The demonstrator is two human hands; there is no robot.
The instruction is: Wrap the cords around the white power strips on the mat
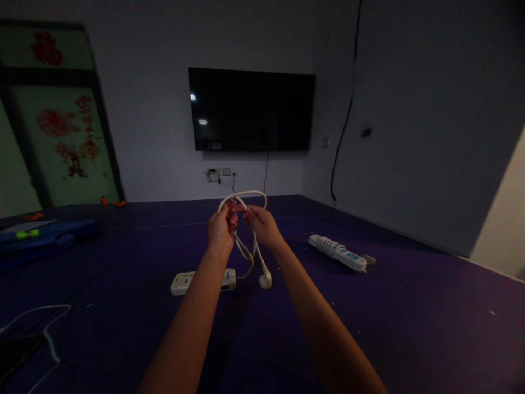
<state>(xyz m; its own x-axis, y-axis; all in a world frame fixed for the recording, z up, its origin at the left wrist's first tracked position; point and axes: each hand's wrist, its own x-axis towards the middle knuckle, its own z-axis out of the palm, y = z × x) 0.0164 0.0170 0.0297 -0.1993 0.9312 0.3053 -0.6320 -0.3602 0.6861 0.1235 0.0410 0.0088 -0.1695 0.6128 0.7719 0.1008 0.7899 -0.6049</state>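
Both my hands are raised together in front of me, holding a looped white power cord (249, 192). My left hand (222, 225) is closed around the cord on the left side of the loop. On the right side, my right hand (262, 223) pinches the cord between thumb and fingers. The plug (266, 279) hangs below my right hand at the cord's end. From the other end the cord runs down to a white power strip (182, 283), which lies on the purple floor, partly covered by my left forearm.
A second power strip (338, 253) with its cord wound round it lies to the right on the purple floor (410, 328). Blue cloth (53, 241) and a loose white cable (51, 339) are at left. A television (252, 109) hangs on the far wall; a black cable (344, 126) dangles at right.
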